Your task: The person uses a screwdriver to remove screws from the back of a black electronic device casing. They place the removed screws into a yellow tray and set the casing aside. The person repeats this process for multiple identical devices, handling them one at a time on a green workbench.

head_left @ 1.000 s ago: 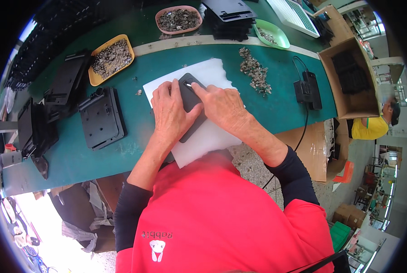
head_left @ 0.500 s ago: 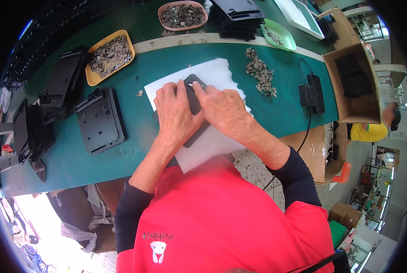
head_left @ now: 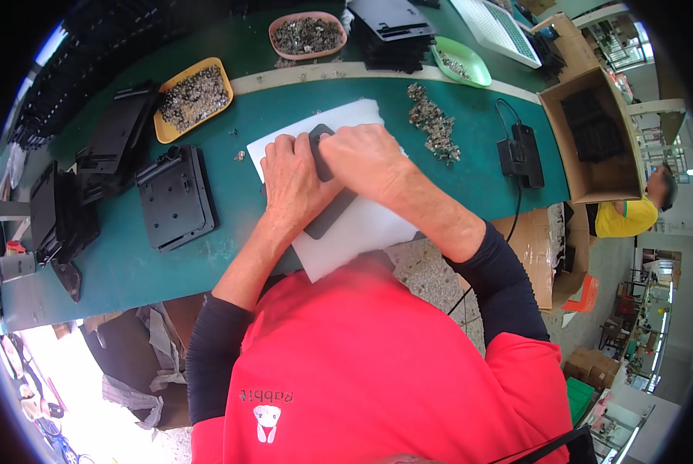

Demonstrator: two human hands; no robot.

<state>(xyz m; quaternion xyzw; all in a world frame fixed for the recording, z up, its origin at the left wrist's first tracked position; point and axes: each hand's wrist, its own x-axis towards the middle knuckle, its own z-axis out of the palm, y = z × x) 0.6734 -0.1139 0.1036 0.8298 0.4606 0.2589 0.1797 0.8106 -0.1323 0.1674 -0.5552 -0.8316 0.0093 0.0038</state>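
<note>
A flat dark grey plate with rounded corners (head_left: 331,217) lies slantwise on a white foam sheet (head_left: 385,228) in front of me. My left hand (head_left: 290,176) grips the plate along its left side, fingers bent over it. My right hand (head_left: 367,158) is closed over the plate's upper right part, knuckles up. Whatever its fingertips hold is hidden beneath them. Left of the sheet rests a stack of black plates with small fittings (head_left: 176,199). A few small metal parts (head_left: 240,155) are scattered close to the sheet's left edge.
Small metal parts fill a yellow tray (head_left: 160,131), a pink tray (head_left: 273,48) and a green tray (head_left: 482,76); a loose pile (head_left: 433,124) lies right. Beyond it are a black power adapter (head_left: 527,155) and a cardboard box (head_left: 554,116). More black plates (head_left: 114,135) stand left.
My right hand has rolled over and its fingers have curled in; a small light-coloured spot seen at its fingertips is now covered. My left hand keeps its place on the plate. The view shifted slightly.
</note>
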